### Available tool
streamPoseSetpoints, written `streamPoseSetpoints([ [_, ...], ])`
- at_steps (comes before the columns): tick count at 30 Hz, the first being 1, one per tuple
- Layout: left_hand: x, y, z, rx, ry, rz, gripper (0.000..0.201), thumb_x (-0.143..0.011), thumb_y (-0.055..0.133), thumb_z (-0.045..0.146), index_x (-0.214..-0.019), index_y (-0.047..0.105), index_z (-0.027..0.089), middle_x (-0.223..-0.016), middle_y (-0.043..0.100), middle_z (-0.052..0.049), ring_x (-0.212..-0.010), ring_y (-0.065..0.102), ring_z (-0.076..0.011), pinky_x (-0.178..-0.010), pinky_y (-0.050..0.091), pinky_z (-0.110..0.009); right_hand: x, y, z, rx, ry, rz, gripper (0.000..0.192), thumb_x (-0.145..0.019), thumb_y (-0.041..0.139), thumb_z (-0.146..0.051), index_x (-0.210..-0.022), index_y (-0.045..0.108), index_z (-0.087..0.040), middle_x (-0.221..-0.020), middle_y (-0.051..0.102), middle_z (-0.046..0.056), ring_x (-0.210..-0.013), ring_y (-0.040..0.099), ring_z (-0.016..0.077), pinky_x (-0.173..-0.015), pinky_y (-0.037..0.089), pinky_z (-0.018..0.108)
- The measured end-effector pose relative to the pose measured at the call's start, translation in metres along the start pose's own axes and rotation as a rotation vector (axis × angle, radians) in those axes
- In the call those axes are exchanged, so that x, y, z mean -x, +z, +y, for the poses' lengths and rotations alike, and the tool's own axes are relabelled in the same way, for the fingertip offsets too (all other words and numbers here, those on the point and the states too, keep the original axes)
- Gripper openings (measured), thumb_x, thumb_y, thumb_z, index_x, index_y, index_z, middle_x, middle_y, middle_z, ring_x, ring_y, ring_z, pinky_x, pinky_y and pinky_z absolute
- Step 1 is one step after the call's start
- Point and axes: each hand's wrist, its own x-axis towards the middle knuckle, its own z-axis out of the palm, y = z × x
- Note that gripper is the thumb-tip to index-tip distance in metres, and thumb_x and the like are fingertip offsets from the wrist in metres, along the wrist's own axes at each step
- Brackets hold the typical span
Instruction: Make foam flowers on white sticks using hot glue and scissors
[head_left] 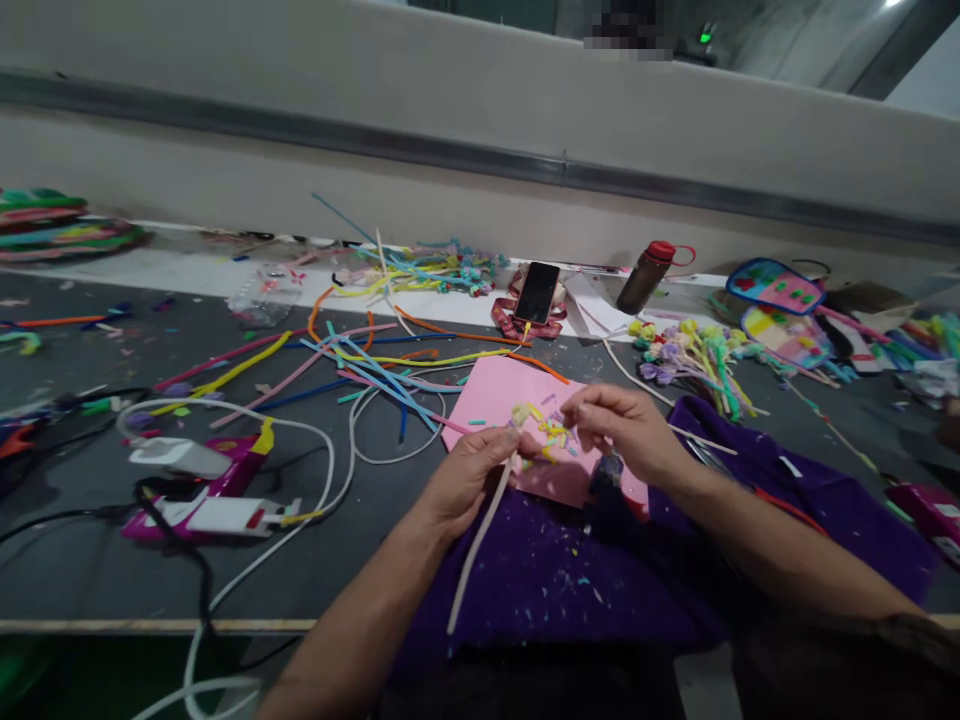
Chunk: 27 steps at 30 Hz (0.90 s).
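Observation:
My left hand [472, 470] is closed on a cream pipe cleaner [484, 540], whose free end hangs down toward me. A small pale yellow tuft [520, 413] shows at its upper end, just above my fingertips. To the right, my right hand [630, 430] is raised with thumb and fingers pinched together; what lies between them is too small to make out. Beneath both hands is a pink sheet [491, 385] scattered with short yellow, lilac and mint cut pieces [555, 435]. Below my right hand is a dark object [606, 475], partly hidden and unclear.
Purple cloth [540, 580] covers the near edge. Loose pipe cleaners [375, 365] and white cables [330, 470] lie left, beside a magenta power strip [232, 480]. Behind are a phone [538, 293], a bottle [643, 280] and a bunch of pipe-cleaner flowers [694, 355].

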Motion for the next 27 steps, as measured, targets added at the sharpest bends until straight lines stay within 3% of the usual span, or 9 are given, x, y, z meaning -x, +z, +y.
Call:
streamPoseSetpoints([
  [4, 0.000, 0.002, -0.001, 0.098, 0.094, -0.022, 0.019, -0.071, 0.065, 0.030, -0.067, 0.066, 0.012, -0.101, 0.061, -0.007, -0.074, 0.057, -0.0122, -0.064, 0.044, -0.023, 0.010, 0.032, 0.004, -0.080, 0.228, -0.204, 0.021, -0.080, 0.056, -0.034, -0.080, 0.063, -0.014, -0.056, 0.058, -0.002, -0.039, 0.047, 0.0043, -0.035, 0.030, 0.015],
  [8, -0.001, -0.001, -0.005, 0.135, 0.078, -0.068, 0.024, -0.075, 0.060, 0.035, -0.077, 0.066, 0.012, -0.091, 0.063, -0.008, -0.063, 0.058, -0.0123, -0.055, 0.044, -0.023, 0.005, 0.056, 0.004, -0.179, 0.279, -0.301, 0.026, -0.079, 0.054, -0.039, -0.083, 0.060, -0.014, -0.049, 0.056, -0.004, -0.034, 0.044, 0.0036, -0.031, 0.026, 0.013],
  [13, -0.004, -0.005, -0.007, 0.120, 0.052, -0.113, 0.035, -0.080, 0.053, 0.039, -0.100, 0.062, 0.012, -0.076, 0.065, -0.008, -0.052, 0.057, -0.0131, -0.052, 0.044, -0.026, -0.007, 0.064, 0.008, -0.292, 0.282, -0.257, 0.027, -0.074, 0.060, -0.040, -0.074, 0.058, -0.013, -0.055, 0.059, -0.003, -0.034, 0.047, 0.0030, -0.030, 0.024, 0.013],
  [20, -0.008, -0.009, -0.010, 0.093, 0.094, 0.052, 0.029, -0.071, 0.065, 0.036, -0.087, 0.066, 0.012, -0.071, 0.063, -0.003, -0.060, 0.056, -0.0102, -0.062, 0.043, -0.023, -0.007, 0.062, 0.010, -0.090, 0.275, -0.124, 0.031, -0.071, 0.061, -0.038, -0.053, 0.051, -0.015, -0.042, 0.053, -0.005, -0.032, 0.045, 0.0048, -0.031, 0.030, 0.015],
  [27, -0.009, -0.010, -0.010, 0.051, 0.077, 0.054, 0.025, -0.068, 0.066, 0.034, -0.079, 0.067, 0.011, -0.063, 0.060, -0.002, -0.057, 0.053, -0.0102, -0.060, 0.041, -0.023, -0.007, 0.060, 0.009, -0.010, 0.286, -0.151, 0.027, -0.071, 0.060, -0.033, -0.054, 0.055, -0.014, -0.041, 0.053, -0.005, -0.029, 0.044, 0.0050, -0.029, 0.030, 0.015],
])
